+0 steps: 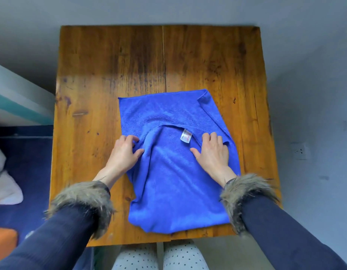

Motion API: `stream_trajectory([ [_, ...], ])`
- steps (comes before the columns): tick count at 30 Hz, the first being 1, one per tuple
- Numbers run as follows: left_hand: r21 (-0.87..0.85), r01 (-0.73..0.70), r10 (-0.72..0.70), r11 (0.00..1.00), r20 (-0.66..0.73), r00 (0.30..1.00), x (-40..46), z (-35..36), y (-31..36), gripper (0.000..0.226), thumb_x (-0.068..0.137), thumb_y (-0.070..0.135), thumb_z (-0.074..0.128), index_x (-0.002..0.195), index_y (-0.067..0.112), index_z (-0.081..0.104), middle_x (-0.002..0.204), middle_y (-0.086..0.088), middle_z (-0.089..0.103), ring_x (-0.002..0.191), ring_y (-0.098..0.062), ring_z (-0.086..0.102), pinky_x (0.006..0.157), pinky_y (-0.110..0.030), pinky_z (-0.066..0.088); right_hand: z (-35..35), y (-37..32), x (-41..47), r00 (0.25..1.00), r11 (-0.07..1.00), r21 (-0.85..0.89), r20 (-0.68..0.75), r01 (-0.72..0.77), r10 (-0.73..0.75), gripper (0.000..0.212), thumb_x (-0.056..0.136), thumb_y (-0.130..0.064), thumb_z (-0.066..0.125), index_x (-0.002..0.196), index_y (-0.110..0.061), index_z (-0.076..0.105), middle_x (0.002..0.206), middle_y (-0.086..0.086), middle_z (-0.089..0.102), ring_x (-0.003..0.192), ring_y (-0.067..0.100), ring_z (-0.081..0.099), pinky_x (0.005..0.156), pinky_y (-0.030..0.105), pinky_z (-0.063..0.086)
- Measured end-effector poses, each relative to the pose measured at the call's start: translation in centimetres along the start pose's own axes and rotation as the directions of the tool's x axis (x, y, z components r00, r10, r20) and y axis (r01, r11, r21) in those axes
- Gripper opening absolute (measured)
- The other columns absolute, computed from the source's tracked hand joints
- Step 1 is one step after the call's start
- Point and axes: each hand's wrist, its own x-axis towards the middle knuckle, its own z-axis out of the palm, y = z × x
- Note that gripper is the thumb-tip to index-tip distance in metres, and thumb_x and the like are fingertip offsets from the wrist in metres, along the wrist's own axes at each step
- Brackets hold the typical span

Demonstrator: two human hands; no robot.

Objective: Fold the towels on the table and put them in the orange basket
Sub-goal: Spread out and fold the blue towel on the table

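A blue towel (174, 172) lay on the table (110, 75), reaching its near edge, with 1 flap already folded over from that edge. The left hand (124, 152) pinched the flap's left corner, while the right hand (212, 151) pressed flat, fingers straight, near the tag (186, 135). The fold looked half done; next, likely square the flap and fold again, the basket (4, 244) waiting off the table's near left corner.

The towel's (176, 172) small white tag (185, 136) carries red print, unreadable.

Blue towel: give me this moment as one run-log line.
stage: folding | blue towel part-folded on table | left hand pinches left edge | right hand presses flat | basket: not reached
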Motion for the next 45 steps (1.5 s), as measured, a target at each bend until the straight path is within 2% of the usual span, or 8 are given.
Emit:
stream_trajectory([
  [8,0.150,-0.006,0.009,0.989,-0.017,1.000,-0.1,-0.2,1.3,0.009,0.084,0.022,0.062,0.091,0.016,0.059,0.101,-0.007,0.052,0.102,-0.028,0.047,0.083,-0.041,0.039,0.2,1.8,0.5,0.999,0.999,-0.036,-0.030,0.039,-0.040,0.023,0.091,-0.009,0.041,0.113,-0.007,0.048,0.109,0.012,0.051,0.102,0.032,0.047,0.075,0.039,0.037],
  [15,0.225,-0.168,0.165,0.960,0.034,0.986,-0.4,-0.1,0.8,0.060,0.085,0.022,0.061,0.141,0.028,0.038,0.105,-0.009,0.040,0.098,-0.029,0.039,0.090,-0.042,0.041,-0.7,3.3,1.3,0.984,0.951,0.307,-0.180,0.044,0.013,0.017,0.093,-0.015,0.048,0.101,-0.004,0.059,0.101,0.012,0.059,0.101,0.029,0.050,0.086,0.035,0.033],
  [20,0.123,-0.158,0.147,0.980,0.095,0.985,1.9,0.1,3.1,0.051,0.083,0.023,0.063,0.132,0.025,0.048,0.107,-0.006,0.033,0.103,-0.026,0.032,0.094,-0.034,0.032,-1.2,3.1,2.6,0.964,0.946,0.258,-0.228,0.195,-0.137,0.015,0.090,-0.017,0.055,0.095,-0.004,0.063,0.094,0.010,0.063,0.095,0.029,0.055,0.089,0.032,0.028],
  [24,0.062,-0.178,0.167,0.982,0.146,0.975,2.0,0.3,3.4,0.036,0.084,0.024,0.065,0.118,0.013,0.057,0.118,-0.008,0.044,0.110,-0.028,0.036,0.095,-0.036,0.034,-1.9,2.2,4.4,0.997,0.792,0.607,-0.005,0.063,-0.075,0.040,0.095,-0.029,0.049,0.128,-0.006,0.050,0.131,0.008,0.050,0.124,0.022,0.044,0.105,0.030,0.031],
  [31,0.012,-0.178,0.178,0.984,0.007,0.984,0.8,-0.8,1.6,0.022,0.082,0.031,0.069,0.085,0.013,0.057,0.088,0.003,0.051,0.094,-0.024,0.042,0.086,-0.035,0.036,-2.5,4.9,7.9,0.999,0.895,0.445,0.046,-0.018,-0.003,0.055,0.099,-0.038,0.037,0.146,-0.011,0.027,0.157,0.008,0.010,0.145,0.022,0.008,0.116,0.037,0.011],
  [35,-0.180,-0.175,0.177,0.968,-0.009,0.984,0.8,-1.9,1.9,0.019,0.080,0.029,0.072,0.080,0.018,0.055,0.079,0.006,0.057,0.081,-0.017,0.052,0.070,-0.023,0.035,-3.5,5.1,7.9,0.994,0.888,0.459,-0.070,-0.040,0.080,0.054,0.097,-0.040,0.040,0.142,-0.011,0.034,0.156,0.009,0.015,0.144,0.024,0.012,0.116,0.043,0.015],
  [40,-0.236,-0.161,0.154,0.958,-0.047,0.987,1.6,-2.4,2.4,0.026,0.078,0.035,0.072,0.072,0.028,0.048,0.060,0.008,0.041,0.055,-0.008,0.037,0.053,-0.019,0.032,-1.8,2.3,2.6,0.953,0.945,0.186,-0.189,0.270,-0.236,0.071,0.081,-0.058,0.057,0.136,-0.016,0.043,0.150,0.005,0.031,0.137,0.022,0.028,0.107,0.039,0.024],
  [45,-0.046,-0.068,0.071,0.997,0.073,0.995,2.2,-2.7,1.3,0.029,0.075,0.046,0.072,0.080,0.023,0.054,0.062,0.007,0.049,0.059,-0.009,0.045,0.055,-0.026,0.035,0.5,2.6,1.8,0.998,0.996,0.075,-0.035,0.052,-0.050,0.067,0.089,-0.048,0.050,0.143,-0.014,0.029,0.154,0.005,0.022,0.140,0.021,0.020,0.104,0.041,0.029],
])
